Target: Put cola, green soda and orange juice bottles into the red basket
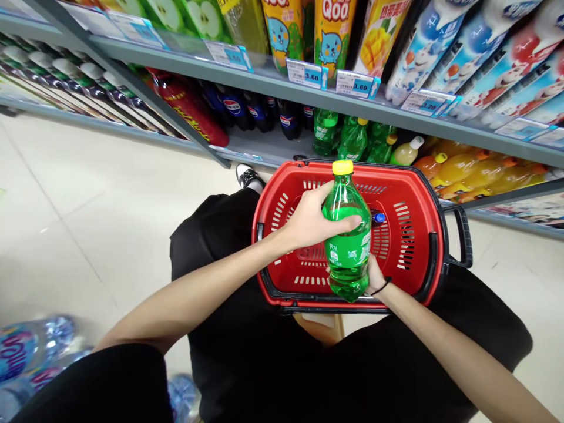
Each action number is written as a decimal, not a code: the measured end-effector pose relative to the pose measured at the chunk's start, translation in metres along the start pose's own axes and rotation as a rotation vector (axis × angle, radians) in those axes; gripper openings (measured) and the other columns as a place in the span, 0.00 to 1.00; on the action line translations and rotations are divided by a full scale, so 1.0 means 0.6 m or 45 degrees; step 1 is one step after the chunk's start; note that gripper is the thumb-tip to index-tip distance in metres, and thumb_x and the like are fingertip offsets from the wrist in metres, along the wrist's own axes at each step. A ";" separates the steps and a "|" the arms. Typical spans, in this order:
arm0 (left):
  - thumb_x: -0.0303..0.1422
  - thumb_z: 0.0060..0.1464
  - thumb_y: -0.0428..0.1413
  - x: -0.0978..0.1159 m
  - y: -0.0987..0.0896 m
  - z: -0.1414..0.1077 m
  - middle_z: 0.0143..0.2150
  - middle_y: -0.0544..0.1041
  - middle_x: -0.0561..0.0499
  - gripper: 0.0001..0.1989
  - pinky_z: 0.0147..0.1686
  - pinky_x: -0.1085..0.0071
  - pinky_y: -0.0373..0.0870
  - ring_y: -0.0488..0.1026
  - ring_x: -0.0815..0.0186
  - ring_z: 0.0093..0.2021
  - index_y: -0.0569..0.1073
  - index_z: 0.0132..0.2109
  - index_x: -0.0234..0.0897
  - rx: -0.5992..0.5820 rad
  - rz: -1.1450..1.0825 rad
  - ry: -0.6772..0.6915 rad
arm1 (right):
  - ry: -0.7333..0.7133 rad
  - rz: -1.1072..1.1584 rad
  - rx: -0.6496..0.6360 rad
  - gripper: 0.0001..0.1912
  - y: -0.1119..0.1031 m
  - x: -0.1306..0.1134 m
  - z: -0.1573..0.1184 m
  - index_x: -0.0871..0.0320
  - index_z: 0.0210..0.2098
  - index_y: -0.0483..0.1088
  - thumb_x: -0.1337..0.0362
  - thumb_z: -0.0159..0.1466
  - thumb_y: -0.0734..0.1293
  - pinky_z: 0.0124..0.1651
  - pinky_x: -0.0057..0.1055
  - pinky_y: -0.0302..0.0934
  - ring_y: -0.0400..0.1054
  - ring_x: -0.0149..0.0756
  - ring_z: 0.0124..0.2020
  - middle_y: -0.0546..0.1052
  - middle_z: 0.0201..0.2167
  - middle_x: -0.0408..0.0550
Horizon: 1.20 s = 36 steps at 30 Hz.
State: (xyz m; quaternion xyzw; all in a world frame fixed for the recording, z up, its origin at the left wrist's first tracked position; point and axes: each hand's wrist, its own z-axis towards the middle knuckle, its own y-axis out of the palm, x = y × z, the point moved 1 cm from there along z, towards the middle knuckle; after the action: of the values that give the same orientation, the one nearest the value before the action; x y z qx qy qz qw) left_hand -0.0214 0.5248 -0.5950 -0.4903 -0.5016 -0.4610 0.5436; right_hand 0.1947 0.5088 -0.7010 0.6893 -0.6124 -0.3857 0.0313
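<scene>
A green soda bottle (348,249) with a yellow cap is held above a red shopping basket (408,202). My left hand (311,217) wraps round its upper part, with the thumb across the front. From below and behind, my right hand (374,275) grips the bottle near its base; most of those fingers are hidden by it. The bottle tilts slightly, cap toward the shelf. Inside the basket lies a dark bottle with a blue cap (379,218), partly covered by the green bottle. The basket sits between my knees, its black handle (462,235) folded out to the right.
Ahead, the lower shelf (268,144) holds cola bottles (233,106), green soda bottles (352,138) and orange drinks (476,167). The shelf edge above carries price tags (308,73) and juice bottles (332,35). Wrapped water bottles (26,349) stand on the floor at lower left.
</scene>
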 end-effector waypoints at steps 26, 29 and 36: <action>0.56 0.53 0.68 -0.027 -0.057 0.048 0.35 0.78 0.44 0.27 0.41 0.61 0.79 0.77 0.59 0.36 0.76 0.35 0.35 0.549 -0.235 -0.294 | 0.003 0.221 -0.452 0.47 0.032 -0.058 -0.044 0.60 0.45 0.79 0.22 0.63 0.56 0.32 0.36 0.75 0.79 0.43 0.31 0.83 0.34 0.55; 0.56 0.52 0.69 -0.027 -0.063 0.051 0.35 0.78 0.45 0.27 0.42 0.62 0.79 0.78 0.59 0.38 0.75 0.35 0.34 0.562 -0.246 -0.188 | 0.042 0.260 -0.466 0.50 0.030 -0.057 -0.046 0.60 0.48 0.80 0.20 0.61 0.57 0.39 0.36 0.78 0.80 0.42 0.36 0.84 0.38 0.57; 0.68 0.56 0.58 -0.032 -0.069 0.056 0.45 0.81 0.43 0.36 0.50 0.56 0.79 0.81 0.48 0.52 0.75 0.44 0.37 0.500 -0.401 -0.214 | -0.140 0.004 -0.545 0.51 0.021 -0.072 -0.059 0.56 0.57 0.75 0.22 0.52 0.70 0.34 0.43 0.79 0.79 0.52 0.45 0.83 0.46 0.60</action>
State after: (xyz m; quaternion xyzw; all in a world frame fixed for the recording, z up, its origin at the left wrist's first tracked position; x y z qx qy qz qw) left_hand -0.0673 0.5545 -0.6105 -0.3279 -0.6948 -0.3916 0.5063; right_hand 0.2067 0.5282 -0.6482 0.6439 -0.5184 -0.5440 0.1441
